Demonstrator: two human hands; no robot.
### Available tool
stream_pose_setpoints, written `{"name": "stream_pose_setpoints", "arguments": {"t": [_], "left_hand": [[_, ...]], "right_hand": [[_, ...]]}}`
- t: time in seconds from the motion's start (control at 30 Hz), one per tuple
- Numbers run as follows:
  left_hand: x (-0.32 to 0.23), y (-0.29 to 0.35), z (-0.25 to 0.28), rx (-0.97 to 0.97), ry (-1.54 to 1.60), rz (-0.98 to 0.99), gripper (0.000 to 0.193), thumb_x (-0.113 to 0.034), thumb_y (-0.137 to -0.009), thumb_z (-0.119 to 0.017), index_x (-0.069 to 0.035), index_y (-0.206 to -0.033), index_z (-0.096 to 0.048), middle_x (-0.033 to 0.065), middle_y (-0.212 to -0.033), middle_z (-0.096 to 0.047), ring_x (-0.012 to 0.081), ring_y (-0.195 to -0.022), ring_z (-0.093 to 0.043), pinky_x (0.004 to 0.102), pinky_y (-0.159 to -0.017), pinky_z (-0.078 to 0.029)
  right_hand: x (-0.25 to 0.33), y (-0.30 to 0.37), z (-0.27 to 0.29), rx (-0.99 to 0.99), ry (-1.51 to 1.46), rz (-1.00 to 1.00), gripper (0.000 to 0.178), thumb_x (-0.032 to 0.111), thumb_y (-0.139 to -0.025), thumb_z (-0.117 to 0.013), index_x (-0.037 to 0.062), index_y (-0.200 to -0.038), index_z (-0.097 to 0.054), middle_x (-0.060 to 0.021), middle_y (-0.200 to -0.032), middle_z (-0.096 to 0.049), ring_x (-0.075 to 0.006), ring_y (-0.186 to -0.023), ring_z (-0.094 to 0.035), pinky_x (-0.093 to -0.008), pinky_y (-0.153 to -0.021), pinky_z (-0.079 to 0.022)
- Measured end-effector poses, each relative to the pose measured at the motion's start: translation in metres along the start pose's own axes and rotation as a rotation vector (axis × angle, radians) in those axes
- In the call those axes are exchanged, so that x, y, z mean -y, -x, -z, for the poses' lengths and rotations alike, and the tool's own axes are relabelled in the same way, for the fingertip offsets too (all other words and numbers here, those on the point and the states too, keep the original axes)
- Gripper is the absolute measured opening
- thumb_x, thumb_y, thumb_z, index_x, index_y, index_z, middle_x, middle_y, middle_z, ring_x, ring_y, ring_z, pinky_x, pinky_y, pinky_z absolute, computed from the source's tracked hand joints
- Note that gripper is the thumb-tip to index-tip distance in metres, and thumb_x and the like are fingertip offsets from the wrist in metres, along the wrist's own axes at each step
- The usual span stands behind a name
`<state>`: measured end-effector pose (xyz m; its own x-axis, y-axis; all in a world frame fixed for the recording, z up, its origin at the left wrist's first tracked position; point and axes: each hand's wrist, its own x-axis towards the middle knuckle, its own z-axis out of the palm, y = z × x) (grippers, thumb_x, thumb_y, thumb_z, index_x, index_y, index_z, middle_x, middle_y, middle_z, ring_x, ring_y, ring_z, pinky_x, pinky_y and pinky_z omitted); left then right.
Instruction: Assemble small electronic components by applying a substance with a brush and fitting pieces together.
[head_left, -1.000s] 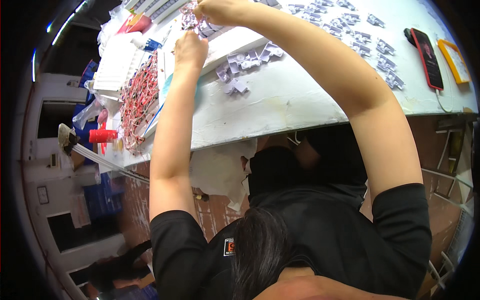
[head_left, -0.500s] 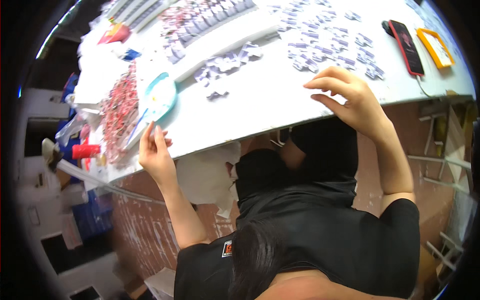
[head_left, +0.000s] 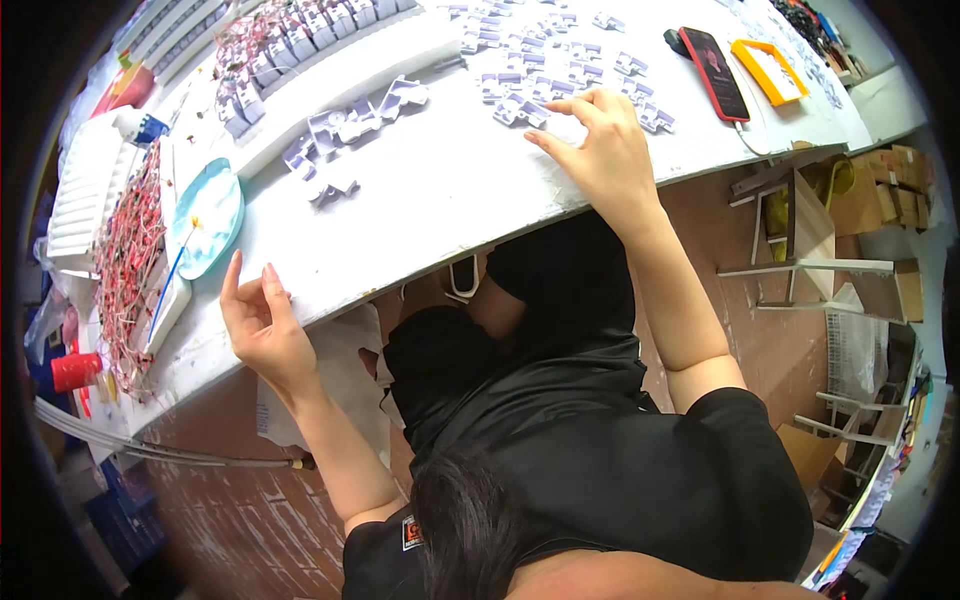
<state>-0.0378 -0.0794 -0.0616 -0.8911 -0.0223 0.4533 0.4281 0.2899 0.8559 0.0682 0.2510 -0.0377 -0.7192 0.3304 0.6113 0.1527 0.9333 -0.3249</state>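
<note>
My right hand [head_left: 606,155] reaches over the table with thumb and index finger apart, holding nothing I can see. Beside its fingertips lies a small pale lavender plastic part [head_left: 521,110], at the near edge of a spread of similar parts [head_left: 535,62]. Over the table's front edge at the left is my left hand [head_left: 266,325], palm turned up, index finger and thumb apart, the other fingers curled; nothing shows in it. Just beyond it stands a light blue dish [head_left: 236,205] with white stuff inside. A thin blue stick [head_left: 170,280] leans on the dish's left side.
Red and white wires [head_left: 130,250] lie heaped at the left. A few lavender parts [head_left: 345,125] sit before a long white foam strip [head_left: 330,95], with filled rows behind. A red phone [head_left: 715,75] and a yellow frame [head_left: 768,72] lie at the right. Racks [head_left: 820,235] stand beyond.
The view has swung right, so the table's things sit further left in it. My right hand has come closer to the spread lavender parts. Both hands stay open.
</note>
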Motion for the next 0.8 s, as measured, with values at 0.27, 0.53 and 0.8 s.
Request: {"name": "stream_pose_setpoints", "arguments": {"t": [0.27, 0.53, 0.8], "left_hand": [[-0.001, 0.003, 0.017, -0.021, 0.151, -0.011, 0.034, -0.001, -0.097, -0.061, 0.000, -0.131, -0.058, 0.0018, -0.085, -0.063, 0.0058, -0.072, -0.058, 0.0202, -0.068, -0.049], [0.004, -0.029, 0.100, -0.256, -0.114, -0.095, 0.028, -0.002, -0.097, -0.062, 0.001, -0.124, -0.062, 0.0025, -0.084, -0.063, 0.0067, -0.074, -0.059, 0.0216, -0.070, -0.050], [0.021, -0.098, 0.220, -0.574, -0.221, -0.134, 0.023, -0.005, -0.096, -0.064, 0.003, -0.118, -0.064, 0.0081, -0.091, -0.069, 0.0102, -0.074, -0.063, 0.0240, -0.068, -0.054]], "right_hand": [[0.024, 0.002, -0.009, 0.106, -0.146, -0.007, 0.024, 0.020, -0.082, -0.078, 0.0044, -0.100, -0.074, -0.0116, -0.096, -0.065, -0.0263, -0.097, -0.056, -0.0352, -0.083, -0.045], [0.052, 0.013, -0.003, 0.336, -0.385, -0.032, 0.026, 0.011, -0.083, -0.075, 0.0037, -0.108, -0.073, -0.0100, -0.099, -0.061, -0.0248, -0.096, -0.056, -0.0333, -0.082, -0.046], [0.036, 0.021, -0.001, 0.253, -0.375, 0.087, 0.044, 0.001, -0.083, -0.071, 0.0050, -0.127, -0.065, -0.0100, -0.109, -0.061, -0.0239, -0.105, -0.057, -0.0333, -0.091, -0.045]]}}
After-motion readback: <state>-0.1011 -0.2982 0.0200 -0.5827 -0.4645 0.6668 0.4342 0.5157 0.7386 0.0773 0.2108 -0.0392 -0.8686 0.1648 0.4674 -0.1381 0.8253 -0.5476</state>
